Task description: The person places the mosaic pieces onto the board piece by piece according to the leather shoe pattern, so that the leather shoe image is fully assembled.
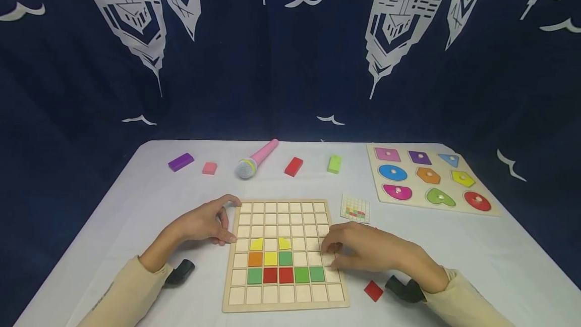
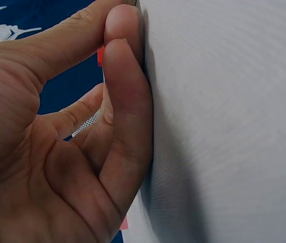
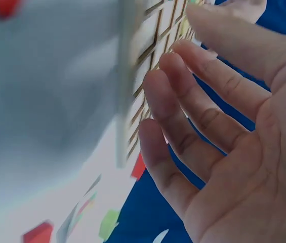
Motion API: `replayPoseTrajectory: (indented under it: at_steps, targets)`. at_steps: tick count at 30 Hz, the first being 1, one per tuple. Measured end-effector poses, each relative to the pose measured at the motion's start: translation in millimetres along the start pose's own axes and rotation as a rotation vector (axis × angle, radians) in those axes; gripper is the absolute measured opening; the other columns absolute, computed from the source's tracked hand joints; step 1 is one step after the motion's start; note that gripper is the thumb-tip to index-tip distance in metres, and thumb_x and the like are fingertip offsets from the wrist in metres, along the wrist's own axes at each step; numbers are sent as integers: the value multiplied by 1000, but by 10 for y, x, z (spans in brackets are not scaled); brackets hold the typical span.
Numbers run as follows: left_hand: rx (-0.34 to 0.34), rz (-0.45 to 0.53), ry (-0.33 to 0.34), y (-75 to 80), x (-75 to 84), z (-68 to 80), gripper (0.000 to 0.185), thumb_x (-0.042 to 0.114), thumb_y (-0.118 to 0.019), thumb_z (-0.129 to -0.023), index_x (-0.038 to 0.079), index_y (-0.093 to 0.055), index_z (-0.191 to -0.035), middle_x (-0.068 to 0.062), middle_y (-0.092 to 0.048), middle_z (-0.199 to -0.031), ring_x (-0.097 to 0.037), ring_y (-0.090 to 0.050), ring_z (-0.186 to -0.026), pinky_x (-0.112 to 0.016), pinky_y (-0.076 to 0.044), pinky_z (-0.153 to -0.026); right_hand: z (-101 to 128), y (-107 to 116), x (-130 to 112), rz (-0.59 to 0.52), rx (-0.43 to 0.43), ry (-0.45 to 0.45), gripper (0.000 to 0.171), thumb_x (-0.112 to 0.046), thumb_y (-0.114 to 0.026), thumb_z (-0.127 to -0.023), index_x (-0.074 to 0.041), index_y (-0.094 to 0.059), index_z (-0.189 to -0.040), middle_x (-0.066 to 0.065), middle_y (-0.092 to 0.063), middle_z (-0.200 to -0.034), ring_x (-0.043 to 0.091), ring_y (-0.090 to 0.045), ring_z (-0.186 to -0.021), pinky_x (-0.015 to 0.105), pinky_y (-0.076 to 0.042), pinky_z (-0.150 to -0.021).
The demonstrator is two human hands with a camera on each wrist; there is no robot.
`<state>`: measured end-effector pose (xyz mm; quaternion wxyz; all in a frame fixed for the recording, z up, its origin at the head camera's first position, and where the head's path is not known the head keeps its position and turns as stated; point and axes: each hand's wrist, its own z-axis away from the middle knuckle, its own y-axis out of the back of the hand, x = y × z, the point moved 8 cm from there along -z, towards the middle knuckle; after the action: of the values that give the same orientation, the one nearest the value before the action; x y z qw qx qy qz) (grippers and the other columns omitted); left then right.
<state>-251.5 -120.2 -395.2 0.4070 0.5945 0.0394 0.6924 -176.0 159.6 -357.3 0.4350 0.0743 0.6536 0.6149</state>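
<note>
Head view: your left hand (image 1: 206, 223) rests at the left edge of the square wooden grid board (image 1: 285, 255), fingers loosely curled, thumb at the board's top-left corner, fingertips touching the counter (image 1: 136, 206) beside the board; it holds nothing. Your right hand (image 1: 367, 252) lies over the board's right edge, fingers relaxed and nearly straight, touching the empty cells there. The board sits at the near middle of the white-covered counter, with coloured tiles in its lower rows. A red square tile (image 1: 373, 290) lies on the counter just off the board's lower-right corner, beside your right wrist. A small pattern card (image 1: 355, 209) lies near the board's upper-right corner. Open counter surface lies left of the board and between the board and the far row of blocks. The wooden shape-peg puzzle (image 1: 428, 178) stands well apart, far right.
</note>
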Motion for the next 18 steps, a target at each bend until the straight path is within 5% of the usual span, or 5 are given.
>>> replayPoseTrajectory:
  at_steps: [8, 12, 18]
  targets:
    - [3, -2, 9, -9, -4, 11, 80, 7, -89, -72, 11, -45, -139, -11, -56, -84, -19, -64, -62, -31, -52, -60, 351, -16, 277, -53, -26, -89, 32, -39, -80, -84, -26, -71, -111, -20, -63, -98, 1, -56, -89, 25, -51, -84]
    - [1, -4, 6, -3, -7, 10, 79, 7, -88, -73, 11, -45, -139, -11, -56, -84, -19, -64, -63, -31, -52, -60, 474, -46, 375, -127, -34, -21, 42, -48, -80, -81, -26, -69, -115, -17, -63, -102, 2, -56, -90, 24, -50, -82]
    - [-1, 4, 2, 9, -9, 7, 78, 7, -88, -73, 10, -45, -138, -12, -56, -84, -19, -64, -62, -31, -53, -60, 556, -103, 473, -275, -113, 40, 52, -38, -84, -80, -26, -63, -126, -8, -57, -108, 7, -52, -100, 23, -46, -85]
